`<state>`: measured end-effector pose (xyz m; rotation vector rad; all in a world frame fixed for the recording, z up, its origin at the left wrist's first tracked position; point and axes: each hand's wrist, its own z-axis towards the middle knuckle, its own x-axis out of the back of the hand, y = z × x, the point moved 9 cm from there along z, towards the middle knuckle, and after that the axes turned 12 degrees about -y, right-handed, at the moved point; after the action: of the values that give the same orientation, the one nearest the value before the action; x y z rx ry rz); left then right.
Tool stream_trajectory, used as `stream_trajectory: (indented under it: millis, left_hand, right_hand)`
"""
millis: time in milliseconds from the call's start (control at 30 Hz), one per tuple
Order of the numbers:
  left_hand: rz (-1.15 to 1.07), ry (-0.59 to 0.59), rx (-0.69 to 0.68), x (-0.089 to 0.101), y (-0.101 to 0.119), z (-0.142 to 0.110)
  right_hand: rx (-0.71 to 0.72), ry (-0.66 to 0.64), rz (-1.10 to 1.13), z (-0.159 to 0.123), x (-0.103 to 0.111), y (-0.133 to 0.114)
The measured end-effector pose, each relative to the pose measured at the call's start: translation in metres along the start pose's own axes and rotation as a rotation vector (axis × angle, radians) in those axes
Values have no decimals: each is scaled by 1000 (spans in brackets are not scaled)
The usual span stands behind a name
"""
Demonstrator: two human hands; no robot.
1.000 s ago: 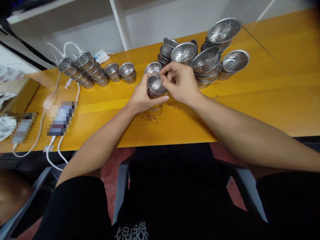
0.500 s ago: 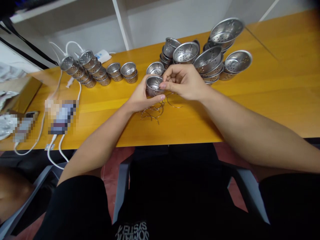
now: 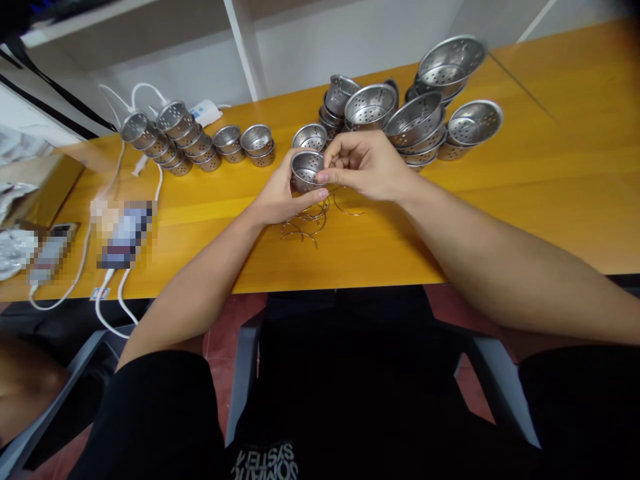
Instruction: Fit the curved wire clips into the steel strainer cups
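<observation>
A small perforated metal cup is gripped in my left hand, with the thumb along its near side and the fingers behind it. My right hand pinches thumb and forefinger together at the cup's right rim; whatever lies between those fingertips is too small or hidden to make out. Below both hands, several thin curved wires lie loose on the tabletop. Just behind the held cup stands another perforated cup.
Stacks of perforated metal cups stand at the back right, and more small stacks at the back left. A phone with white cables lies on the wooden table. Part of another person shows at lower left.
Hardly anything differs: both hands and the cup keep the same hold, with only a tiny shift to the left in the picture.
</observation>
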<state>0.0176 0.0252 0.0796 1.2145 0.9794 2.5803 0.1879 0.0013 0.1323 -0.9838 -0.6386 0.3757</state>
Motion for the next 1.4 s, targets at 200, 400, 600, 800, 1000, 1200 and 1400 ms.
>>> stream_trajectory:
  millis: [200, 400, 600, 800, 1000, 1200, 1400]
  left_hand:
    - [35, 51, 67, 5, -16, -4]
    - [108, 97, 32, 16, -20, -7]
    - [113, 116, 9, 22, -19, -7]
    - [92, 118, 26, 20, -19, -6]
    - [47, 112, -51, 18, -10, -5]
    - [27, 104, -17, 17, -9, -6]
    - [27, 80, 5, 14, -4, -6]
  right_hand:
    - [55, 181, -292, -13, 10, -13]
    - [54, 174, -517, -16, 13, -26]
    - [60, 108, -584, -15, 7, -25]
    - [76, 23, -622, -11, -7, -21]
    - [97, -10, -595, -11, -14, -15]
    - [87, -27, -581, -9, -16, -9]
    - [129, -19, -569, -10, -19, -8]
